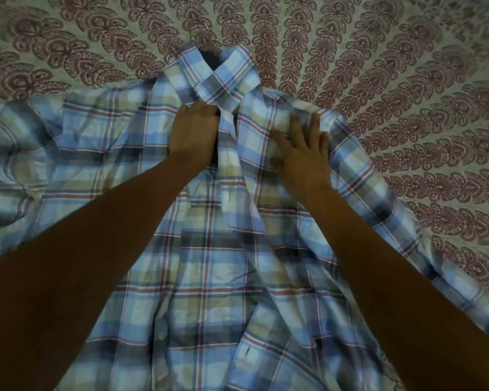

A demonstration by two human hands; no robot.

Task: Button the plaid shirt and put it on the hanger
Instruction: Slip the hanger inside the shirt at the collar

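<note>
Curls the left fingers into the cloth just under the collar, knuckles up, tips buried in a fold. Grips the front edge of the shirt there with the left hand, bunching the plaid into a ridge running down between the wrists. Spreads the right fingers straight and apart, flat on the chest panel beside that ridge. Presses down with the right hand, palm to the cloth, holding nothing.

Reaches in with both bare forearms from the bottom corners, the left across the left half of the shirt, the right across the right half.

Lies front up on the sheet, collar at the far end and hem running off the bottom edge. Sprawls the left sleeve out sideways in crumples and trails the right sleeve down along the right side. Gapes lower down, the two fronts crossing loosely and unfastened: a pale button near the left edge, a dark buttonhole on the right edge, well apart. Cannot tell whether anything is fastened under the left hand.

Stretches pale beneath it all, printed with maroon leaf shapes fanning in arcs, reaching every edge not hidden by plaid or arms.
</note>
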